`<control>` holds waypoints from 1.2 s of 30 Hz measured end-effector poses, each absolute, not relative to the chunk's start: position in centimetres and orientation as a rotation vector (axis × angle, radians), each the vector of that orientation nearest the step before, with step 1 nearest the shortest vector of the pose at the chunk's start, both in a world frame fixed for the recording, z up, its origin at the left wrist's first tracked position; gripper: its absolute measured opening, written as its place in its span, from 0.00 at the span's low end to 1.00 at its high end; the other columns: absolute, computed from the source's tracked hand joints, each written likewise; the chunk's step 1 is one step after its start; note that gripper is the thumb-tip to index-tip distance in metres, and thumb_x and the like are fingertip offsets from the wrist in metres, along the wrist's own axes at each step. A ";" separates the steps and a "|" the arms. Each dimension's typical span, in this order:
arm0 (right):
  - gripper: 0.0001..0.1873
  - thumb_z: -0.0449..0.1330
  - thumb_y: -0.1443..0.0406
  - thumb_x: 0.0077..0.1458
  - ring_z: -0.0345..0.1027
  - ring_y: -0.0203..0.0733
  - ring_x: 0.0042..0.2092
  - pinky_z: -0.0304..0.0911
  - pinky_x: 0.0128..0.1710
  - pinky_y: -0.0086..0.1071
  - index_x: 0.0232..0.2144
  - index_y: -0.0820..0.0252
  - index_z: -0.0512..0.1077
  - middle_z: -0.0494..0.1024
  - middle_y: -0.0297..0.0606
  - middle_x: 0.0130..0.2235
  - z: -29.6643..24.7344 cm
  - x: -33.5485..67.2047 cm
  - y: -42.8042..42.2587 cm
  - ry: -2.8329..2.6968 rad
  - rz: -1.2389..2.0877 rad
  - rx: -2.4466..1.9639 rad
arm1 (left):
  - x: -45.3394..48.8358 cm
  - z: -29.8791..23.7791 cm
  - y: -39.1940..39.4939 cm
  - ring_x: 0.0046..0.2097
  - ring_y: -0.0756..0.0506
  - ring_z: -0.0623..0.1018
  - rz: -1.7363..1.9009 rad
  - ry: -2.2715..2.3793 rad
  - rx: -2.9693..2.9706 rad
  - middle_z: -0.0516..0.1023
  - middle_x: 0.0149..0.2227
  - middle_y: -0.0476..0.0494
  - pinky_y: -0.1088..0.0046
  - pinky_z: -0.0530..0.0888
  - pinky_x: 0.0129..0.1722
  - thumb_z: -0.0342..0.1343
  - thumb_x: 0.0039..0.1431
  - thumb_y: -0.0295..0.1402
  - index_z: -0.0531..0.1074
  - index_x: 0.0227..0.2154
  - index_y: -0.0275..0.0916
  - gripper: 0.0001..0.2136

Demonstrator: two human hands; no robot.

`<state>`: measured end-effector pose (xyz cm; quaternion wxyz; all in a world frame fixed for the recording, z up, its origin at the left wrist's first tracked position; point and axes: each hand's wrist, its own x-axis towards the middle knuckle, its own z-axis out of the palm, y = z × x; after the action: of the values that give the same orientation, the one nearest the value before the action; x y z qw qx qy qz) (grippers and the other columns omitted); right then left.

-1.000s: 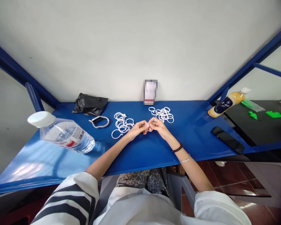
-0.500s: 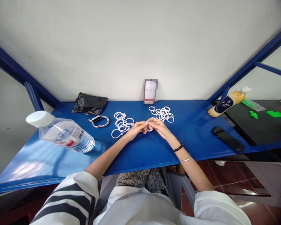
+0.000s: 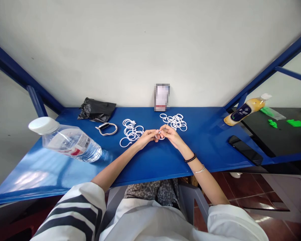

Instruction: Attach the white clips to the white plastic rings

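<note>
Over the blue table (image 3: 150, 164), my left hand (image 3: 149, 138) and my right hand (image 3: 171, 134) meet at the fingertips. Both are closed on one small white plastic ring (image 3: 162, 138), whose lower curve shows beneath my fingers. The fingers hide the rest of it. Several white rings with small knobs lie in a loose pile (image 3: 131, 131) just left of my left hand. Another pile of white rings (image 3: 177, 121) sits right behind my right hand. A black bead bracelet and a thin metal bangle circle my right forearm.
At the left stand a large water bottle (image 3: 72, 142), a pale-strapped watch (image 3: 107, 129) and a crumpled black bag (image 3: 96, 109). A blurred upright panel (image 3: 162, 97) leans at the wall. On the right are a drink bottle (image 3: 244, 111), a dark phone (image 3: 245, 149) and green pieces (image 3: 294, 123).
My fingertips have drawn slightly apart at the ring, showing a little more of its white top. The piles lie as before; the view has shifted slightly.
</note>
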<state>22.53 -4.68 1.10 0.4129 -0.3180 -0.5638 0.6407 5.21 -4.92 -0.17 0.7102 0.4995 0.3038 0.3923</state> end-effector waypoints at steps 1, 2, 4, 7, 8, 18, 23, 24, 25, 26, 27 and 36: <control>0.16 0.65 0.53 0.51 0.66 0.35 0.29 0.62 0.34 0.32 0.33 0.58 0.69 0.68 0.28 0.23 1.1 22.5 -4.7 -1.415 1.596 -0.803 | 5.2 -0.1 -4.9 0.28 0.51 0.70 0.869 0.670 1.106 0.73 0.28 0.44 0.72 0.68 0.32 0.61 0.52 0.51 0.74 0.26 0.33 0.21; 0.17 0.65 0.52 0.51 0.66 0.35 0.29 0.62 0.34 0.32 0.33 0.58 0.69 0.68 0.28 0.23 1.1 22.5 -4.6 -1.412 1.581 -0.811 | 5.2 -0.1 -5.0 0.28 0.51 0.70 0.870 0.667 1.104 0.72 0.28 0.45 0.72 0.68 0.32 0.61 0.52 0.51 0.74 0.26 0.33 0.21; 0.17 0.64 0.51 0.52 0.66 0.35 0.28 0.63 0.34 0.32 0.32 0.58 0.69 0.67 0.28 0.23 1.1 22.5 -4.6 -1.414 1.558 -0.828 | 5.2 -0.2 -5.0 0.28 0.51 0.70 0.877 0.663 1.104 0.71 0.27 0.46 0.72 0.68 0.33 0.62 0.52 0.50 0.73 0.26 0.33 0.21; 0.17 0.65 0.52 0.51 0.67 0.36 0.29 0.64 0.35 0.33 0.33 0.58 0.70 0.69 0.28 0.23 1.1 22.5 -4.6 -1.435 1.560 -0.834 | 5.2 -0.5 -5.0 0.28 0.52 0.70 0.886 0.668 1.118 0.71 0.27 0.47 0.72 0.68 0.33 0.63 0.51 0.49 0.73 0.26 0.33 0.20; 0.17 0.65 0.52 0.51 0.68 0.36 0.29 0.64 0.35 0.33 0.34 0.58 0.70 0.69 0.28 0.24 1.1 22.5 -4.6 -1.440 1.568 -0.831 | 5.2 -0.5 -4.9 0.28 0.52 0.70 0.889 0.669 1.125 0.71 0.27 0.47 0.73 0.68 0.32 0.64 0.50 0.49 0.73 0.26 0.33 0.20; 0.16 0.64 0.56 0.55 0.76 0.39 0.32 0.70 0.41 0.36 0.41 0.61 0.72 0.77 0.32 0.27 1.1 22.7 -4.7 -1.420 1.740 -0.653 | 5.1 -0.1 -5.2 0.29 0.52 0.68 0.879 0.620 1.135 0.68 0.24 0.49 0.75 0.66 0.33 0.63 0.51 0.50 0.73 0.24 0.32 0.21; 0.15 0.64 0.58 0.56 0.78 0.41 0.35 0.70 0.41 0.37 0.41 0.61 0.70 0.80 0.34 0.27 1.1 23.1 -4.7 -1.480 1.825 -0.615 | 4.8 -0.8 -5.1 0.28 0.52 0.68 0.824 0.560 1.220 0.71 0.23 0.46 0.75 0.65 0.32 0.61 0.54 0.50 0.73 0.22 0.31 0.22; 0.15 0.64 0.58 0.56 0.78 0.42 0.35 0.70 0.42 0.37 0.40 0.61 0.70 0.80 0.34 0.27 1.1 23.2 -4.7 -1.490 1.843 -0.610 | 4.8 -0.9 -5.0 0.27 0.53 0.68 0.800 0.545 1.227 0.71 0.23 0.46 0.75 0.65 0.31 0.61 0.54 0.50 0.74 0.23 0.31 0.22; 0.14 0.65 0.58 0.55 0.78 0.42 0.35 0.71 0.42 0.38 0.39 0.62 0.70 0.80 0.34 0.27 1.1 23.3 -4.8 -1.498 1.859 -0.607 | 4.7 -1.0 -5.0 0.26 0.53 0.69 0.772 0.533 1.226 0.71 0.23 0.46 0.76 0.65 0.29 0.61 0.54 0.50 0.74 0.24 0.31 0.22; 0.14 0.65 0.59 0.55 0.78 0.42 0.35 0.71 0.42 0.38 0.38 0.62 0.70 0.80 0.34 0.27 1.1 23.4 -4.8 -1.502 1.870 -0.606 | 4.6 -1.0 -5.0 0.25 0.53 0.68 0.743 0.523 1.219 0.72 0.23 0.46 0.76 0.64 0.27 0.61 0.54 0.50 0.75 0.25 0.31 0.22; 0.14 0.65 0.59 0.54 0.78 0.42 0.34 0.71 0.41 0.38 0.37 0.62 0.70 0.80 0.34 0.27 1.1 23.4 -4.8 -1.504 1.877 -0.608 | 4.6 -1.0 -5.0 0.25 0.53 0.68 0.720 0.516 1.210 0.72 0.23 0.46 0.76 0.63 0.25 0.61 0.54 0.50 0.75 0.26 0.31 0.22; 0.14 0.67 0.59 0.52 0.73 0.35 0.29 0.64 0.32 0.28 0.33 0.61 0.68 0.79 0.32 0.25 1.0 22.6 -4.8 -1.440 1.740 -0.670 | 5.0 -1.4 -4.9 0.23 0.53 0.68 0.811 0.496 1.062 0.72 0.23 0.45 0.78 0.62 0.22 0.64 0.51 0.48 0.74 0.25 0.30 0.21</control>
<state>22.65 -4.78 0.98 0.3828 -0.2628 -0.5647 0.6823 5.02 -4.88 -1.37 0.7566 0.4873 0.2274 0.3720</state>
